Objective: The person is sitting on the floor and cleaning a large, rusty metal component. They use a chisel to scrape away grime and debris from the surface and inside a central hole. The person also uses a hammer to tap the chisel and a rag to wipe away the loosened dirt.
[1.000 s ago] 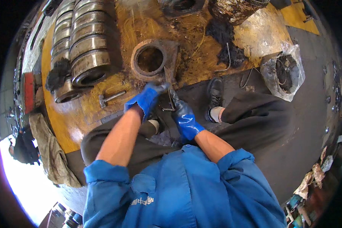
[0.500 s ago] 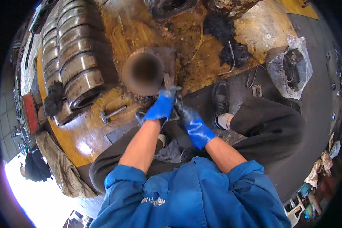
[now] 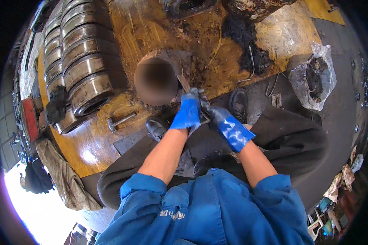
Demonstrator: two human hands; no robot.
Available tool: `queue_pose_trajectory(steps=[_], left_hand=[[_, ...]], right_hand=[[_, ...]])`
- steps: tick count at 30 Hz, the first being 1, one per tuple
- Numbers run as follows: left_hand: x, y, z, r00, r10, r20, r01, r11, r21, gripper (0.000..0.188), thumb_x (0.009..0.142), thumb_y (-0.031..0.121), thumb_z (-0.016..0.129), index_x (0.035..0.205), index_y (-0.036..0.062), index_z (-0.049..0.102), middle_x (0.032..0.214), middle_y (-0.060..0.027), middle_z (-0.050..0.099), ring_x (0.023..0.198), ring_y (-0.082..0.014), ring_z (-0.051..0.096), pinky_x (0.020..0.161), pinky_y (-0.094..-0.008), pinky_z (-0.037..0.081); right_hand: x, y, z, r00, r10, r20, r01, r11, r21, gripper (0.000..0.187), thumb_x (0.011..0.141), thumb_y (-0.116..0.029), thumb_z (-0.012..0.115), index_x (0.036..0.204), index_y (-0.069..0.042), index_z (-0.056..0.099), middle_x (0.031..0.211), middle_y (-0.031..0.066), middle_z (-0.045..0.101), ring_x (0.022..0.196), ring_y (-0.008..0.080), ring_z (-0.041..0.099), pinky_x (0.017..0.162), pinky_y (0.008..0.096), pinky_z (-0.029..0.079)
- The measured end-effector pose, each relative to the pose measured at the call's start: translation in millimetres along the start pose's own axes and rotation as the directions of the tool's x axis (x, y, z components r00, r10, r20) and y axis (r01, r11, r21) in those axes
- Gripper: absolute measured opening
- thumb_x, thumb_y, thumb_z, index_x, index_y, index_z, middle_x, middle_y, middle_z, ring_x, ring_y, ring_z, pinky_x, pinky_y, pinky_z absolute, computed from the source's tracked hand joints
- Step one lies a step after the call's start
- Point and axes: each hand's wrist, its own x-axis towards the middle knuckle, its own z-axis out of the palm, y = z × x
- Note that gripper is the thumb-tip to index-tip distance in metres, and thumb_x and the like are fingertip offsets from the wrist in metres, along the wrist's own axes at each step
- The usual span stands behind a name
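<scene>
My left hand (image 3: 188, 110), in a blue glove with a dark, dirty finger part, is closed around a flat narrow scraper-like strip (image 3: 183, 83). The strip's far end points up toward a round metal ring (image 3: 180, 61) on the work surface and seems to reach its right edge; whether they touch, I cannot tell. My right hand (image 3: 230, 127), gloved the same way, is closed just right of and below the left, apparently on the strip's near end. The fingers hide most of that end. The ring's opening is blurred out.
Two rows of stacked metal rings (image 3: 88, 67) lie at the left, with a T-shaped metal tool (image 3: 122, 121) nearby. A bent metal rod (image 3: 251, 63) and a black greasy patch (image 3: 237, 34) are at upper right. Further right stands a plastic-lined container (image 3: 313, 77). A brown cloth (image 3: 65, 175) hangs lower left.
Both hands have moved slightly to the right, still close together, and the right forearm has swung outward. More of the strip beside the ring now shows.
</scene>
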Motion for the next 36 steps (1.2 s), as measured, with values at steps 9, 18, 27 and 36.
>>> queue_pose_trajectory(steps=[9,18,27,36], left_hand=[[44,-15,16,0.995,0.093,0.046,-0.085,0.984,-0.156,0.038,0.106,0.036,0.047,0.119,0.0052,0.063,0.073,-0.0129,0.057,0.055,-0.0336,0.06,0.047,-0.0481,0.048],[31,-17,17,0.995,0.098,-0.032,-0.101,0.987,-0.128,0.037,0.105,0.033,0.046,0.105,0.005,0.071,0.071,-0.0123,0.059,0.051,-0.0333,0.058,0.049,-0.0469,0.05],[44,9,11,1.0,0.011,-0.002,-0.012,0.999,-0.051,0.039,0.105,0.035,0.046,0.112,0.004,0.068,0.063,-0.0093,0.054,0.051,-0.0313,0.056,0.047,-0.0456,0.049],[54,-9,1,0.974,0.197,0.111,-0.195,0.98,-0.029,0.04,0.106,0.034,0.046,0.112,0.001,0.068,0.067,-0.0114,0.056,0.053,-0.0305,0.058,0.046,-0.0465,0.049]], right_hand=[[-2,14,-41,0.998,0.022,0.052,-0.025,0.998,0.064,0.038,0.1,-0.022,0.065,0.133,-0.003,0.064,0.123,0.0059,0.071,0.112,0.0192,0.065,0.095,0.0328,0.049],[5,65,2,1.0,-0.011,-0.02,0.02,0.866,0.5,0.037,0.102,-0.019,0.058,0.135,-0.001,0.063,0.131,0.0076,0.069,0.121,0.0211,0.062,0.101,0.0325,0.049],[13,23,-6,0.967,-0.13,-0.218,0.21,0.891,0.403,0.037,0.106,-0.026,0.051,0.127,0.0,0.068,0.12,0.0092,0.072,0.109,0.0143,0.065,0.092,0.033,0.054],[15,53,6,0.995,-0.022,-0.096,0.073,0.82,0.567,0.042,0.105,-0.028,0.055,0.138,-0.003,0.062,0.137,0.006,0.065,0.123,0.0171,0.06,0.103,0.0333,0.048]])
